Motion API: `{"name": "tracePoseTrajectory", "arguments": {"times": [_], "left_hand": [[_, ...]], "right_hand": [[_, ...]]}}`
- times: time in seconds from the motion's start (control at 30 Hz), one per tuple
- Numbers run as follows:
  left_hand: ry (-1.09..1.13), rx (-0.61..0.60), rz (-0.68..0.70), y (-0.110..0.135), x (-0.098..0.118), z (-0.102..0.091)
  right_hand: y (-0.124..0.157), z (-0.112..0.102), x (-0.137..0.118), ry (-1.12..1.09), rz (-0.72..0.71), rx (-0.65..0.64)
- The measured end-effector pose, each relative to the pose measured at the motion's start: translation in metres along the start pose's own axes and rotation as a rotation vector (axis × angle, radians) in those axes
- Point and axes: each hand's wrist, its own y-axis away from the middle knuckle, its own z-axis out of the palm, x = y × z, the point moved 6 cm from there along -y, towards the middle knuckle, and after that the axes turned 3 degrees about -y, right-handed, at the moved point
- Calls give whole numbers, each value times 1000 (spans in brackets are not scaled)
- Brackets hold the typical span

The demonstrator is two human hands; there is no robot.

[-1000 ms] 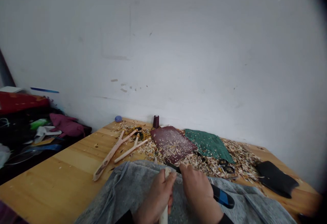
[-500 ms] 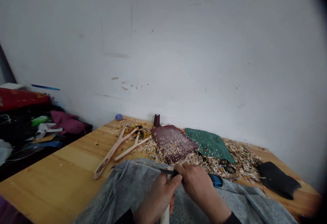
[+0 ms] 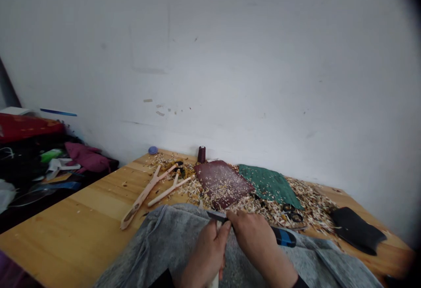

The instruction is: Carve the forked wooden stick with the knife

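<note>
My left hand (image 3: 205,255) is wrapped round a pale peeled wooden stick (image 3: 218,225) that points up from my lap. My right hand (image 3: 258,242) grips a knife (image 3: 283,237) with a blue and black handle. The knife's blade lies across the top end of the stick, close to my left thumb. Both hands work over a grey cloth (image 3: 171,244) spread on my lap at the table's near edge.
A wooden table (image 3: 75,226) carries two forked carved sticks (image 3: 144,193), a heap of wood shavings (image 3: 309,207), a maroon sheet (image 3: 222,183), a green sheet (image 3: 268,185), a dark thread spool (image 3: 201,154), scissors (image 3: 291,212) and a black pouch (image 3: 357,231). Clutter (image 3: 49,161) lies at left.
The knife was drawn in toward my left hand and has since slid back out to the right, so more of its handle shows again. My left hand shifted slightly on the stick.
</note>
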Motion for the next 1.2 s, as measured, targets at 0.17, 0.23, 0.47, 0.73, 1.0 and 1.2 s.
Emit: {"name": "tracePoseTrajectory", "arguments": {"times": [0.17, 0.23, 0.47, 0.73, 1.0, 1.2], "left_hand": [[-33, 5, 26, 2, -1, 2], [-21, -43, 64, 3, 0, 3], [-60, -103, 152, 3, 2, 2], [-59, -39, 107, 1, 1, 4], [-82, 8, 104, 3, 2, 0], [-79, 29, 84, 0, -1, -2]], "right_hand": [[-1, 0, 11, -11, 96, -37], [-1, -1, 10, -40, 51, -30], [2, -5, -2, -26, -122, -28], [3, -7, -2, 4, -98, -34], [6, -10, -7, -5, -12, -45], [7, -9, -10, -25, 90, -52]]}}
